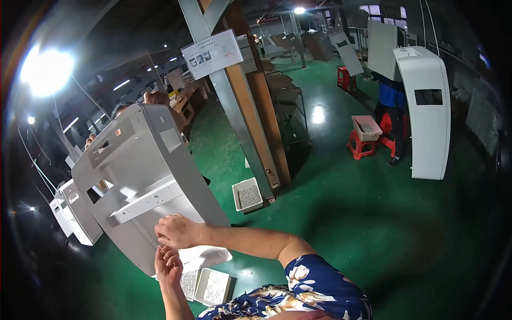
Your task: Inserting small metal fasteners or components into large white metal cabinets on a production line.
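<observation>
Floor (341, 186) green and glossy, catching lamp glare; dim workshop behind, strong lamp (47, 73) upper left. Grey steel post (232, 101) leaned across the middle, a printed sheet (213, 53) fixed to it.

White housing (138, 160) stood tilted directly before the wearer, open side facing, crossbar (148, 201) inside. Right hand (178, 232) was at its lower interior, fingers bent inward; left hand (168, 265) just below, palm up, fingers loosely curled, tips near the right's. Could not tell whether either held anything small.

A co-worker was mostly hidden behind the housing; one hand (156, 98) showed at the top edge. Someone in blue (392, 96) was partly blocked by a white hanging panel (433, 128). Far left dark, hard to read.

Around: pale tray (238, 201) by the post's foot, another tray (209, 302) below the housing, pinkish bin (368, 137) on a red stool (362, 151).
</observation>
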A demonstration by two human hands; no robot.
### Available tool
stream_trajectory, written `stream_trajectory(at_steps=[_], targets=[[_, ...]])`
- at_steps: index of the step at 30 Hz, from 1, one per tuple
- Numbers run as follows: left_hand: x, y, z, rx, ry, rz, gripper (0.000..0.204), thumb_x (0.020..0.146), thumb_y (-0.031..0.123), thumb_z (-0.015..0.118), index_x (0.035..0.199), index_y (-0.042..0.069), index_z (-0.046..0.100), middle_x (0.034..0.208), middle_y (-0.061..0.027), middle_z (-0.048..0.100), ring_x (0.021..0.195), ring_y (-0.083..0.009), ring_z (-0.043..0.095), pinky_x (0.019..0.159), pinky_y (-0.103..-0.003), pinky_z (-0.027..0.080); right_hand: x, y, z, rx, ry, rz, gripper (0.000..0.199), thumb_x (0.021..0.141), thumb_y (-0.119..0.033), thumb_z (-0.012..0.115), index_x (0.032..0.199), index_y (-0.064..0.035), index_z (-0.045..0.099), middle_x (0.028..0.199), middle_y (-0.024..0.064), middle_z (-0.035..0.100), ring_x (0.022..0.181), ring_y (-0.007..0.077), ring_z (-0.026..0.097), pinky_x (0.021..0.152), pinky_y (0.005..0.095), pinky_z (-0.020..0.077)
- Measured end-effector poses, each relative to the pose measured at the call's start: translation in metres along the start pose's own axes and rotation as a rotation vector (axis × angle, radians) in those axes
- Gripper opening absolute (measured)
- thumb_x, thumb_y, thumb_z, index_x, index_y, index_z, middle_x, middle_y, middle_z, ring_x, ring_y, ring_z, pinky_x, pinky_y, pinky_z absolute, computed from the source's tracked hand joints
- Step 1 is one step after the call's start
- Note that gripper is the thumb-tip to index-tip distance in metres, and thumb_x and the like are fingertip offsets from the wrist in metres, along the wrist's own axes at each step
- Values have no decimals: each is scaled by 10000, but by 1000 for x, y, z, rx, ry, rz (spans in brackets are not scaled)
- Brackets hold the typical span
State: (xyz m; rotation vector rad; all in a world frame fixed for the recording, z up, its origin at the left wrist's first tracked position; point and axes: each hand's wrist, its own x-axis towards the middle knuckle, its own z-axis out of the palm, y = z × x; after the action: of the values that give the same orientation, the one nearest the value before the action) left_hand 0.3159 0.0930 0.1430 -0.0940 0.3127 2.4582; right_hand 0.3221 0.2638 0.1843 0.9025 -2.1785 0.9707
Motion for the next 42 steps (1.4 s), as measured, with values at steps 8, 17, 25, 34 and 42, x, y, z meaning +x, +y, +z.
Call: stream_trajectory(at_steps=[8, 17, 25, 34, 42], targets=[[-12, 50, -2, 56, -167, 174, 250, 906, 259, 404, 702, 114, 416, 563, 46, 288, 408, -39, 229, 300, -164, 155, 25, 16, 18, -71, 60, 7, 111, 740, -174, 567, 747, -64, 551, 741, 109, 543, 745, 282, 539, 688, 390, 431], [-27, 182, 11, 539, -214, 973, 312, 914, 329, 359, 695, 108, 386, 569, 24, 310, 429, -55, 262, 331, -175, 186, 117, -30, -5, -207, 406, -71, 86, 768, -60, 568, 720, -13, 514, 652, 103, 533, 568, 231, 523, 523, 298, 418], [51, 240, -65, 501, 5, 674, 229, 913, 260, 381, 803, 81, 474, 556, 53, 331, 408, -35, 280, 335, -167, 217, 264, 16, 30, -751, 601, 0, 247, 757, -246, 606, 814, -13, 546, 784, 124, 588, 709, 271, 592, 619, 364, 485], [60, 231, -61, 421, -42, 641, 232, 907, 256, 402, 794, 75, 492, 555, 48, 343, 405, -23, 285, 317, -155, 213, 301, 57, 42, -827, 925, -202, 122, 787, -94, 535, 700, -30, 479, 576, 107, 566, 531, 257, 574, 488, 335, 458], [58, 237, -65, 457, -75, 672, 225, 909, 243, 399, 794, 76, 496, 560, 46, 358, 402, -16, 289, 320, -154, 214, 243, 39, 21, 523, 1013, 236, 189, 862, -214, 494, 826, -36, 441, 576, -16, 377, 439, 51, 353, 330, 191, 228]])
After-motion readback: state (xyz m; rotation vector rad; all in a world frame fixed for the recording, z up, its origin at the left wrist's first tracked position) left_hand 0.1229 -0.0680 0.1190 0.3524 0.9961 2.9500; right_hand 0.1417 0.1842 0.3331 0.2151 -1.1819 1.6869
